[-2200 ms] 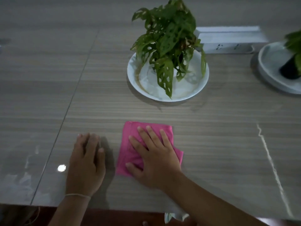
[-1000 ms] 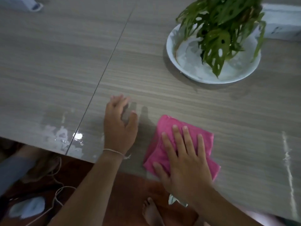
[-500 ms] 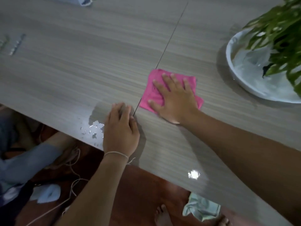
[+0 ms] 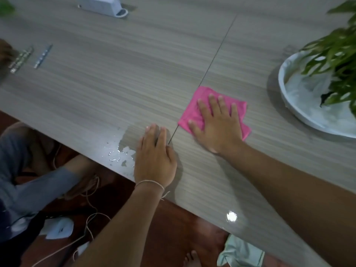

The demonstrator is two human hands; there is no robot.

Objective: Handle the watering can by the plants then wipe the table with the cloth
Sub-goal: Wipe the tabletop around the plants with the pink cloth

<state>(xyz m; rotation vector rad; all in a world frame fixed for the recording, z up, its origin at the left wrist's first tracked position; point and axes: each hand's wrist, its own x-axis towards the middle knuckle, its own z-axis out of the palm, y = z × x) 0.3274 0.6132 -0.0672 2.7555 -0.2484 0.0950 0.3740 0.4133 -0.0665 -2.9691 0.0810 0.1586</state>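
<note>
A person leans over a long grey wood-grain table [image 4: 119, 78], both bare arms reaching forward. Nearest is the left hand [image 4: 155, 160], lying flat and palm down at the table's near edge, fingers together and holding nothing; a thin pale string bracelet [image 4: 149, 183] circles its wrist. Just to the left of this hand, a small patch of spilled water [image 4: 120, 153] glints on the surface.

A dark narrow seam [image 4: 212, 60] in the tabletop runs away from the left hand's fingertips toward the far side. Just beyond and to the right of the left hand, the right hand [image 4: 216, 124] presses flat, fingers spread, on a folded bright pink cloth [image 4: 240, 110], pinning it to the table rather than gripping it. The cloth's left corner touches the seam.

Well to the right of the right hand stands a shallow round white dish [image 4: 289, 101] holding a green leafy plant with holes in its leaves [image 4: 339, 54]. Far beyond the left hand, several small silvery metal strips [image 4: 41, 56] lie on the table, and farther still sits a white box-like object [image 4: 102, 4], cut off by the frame. The watering can cannot be seen.
</note>
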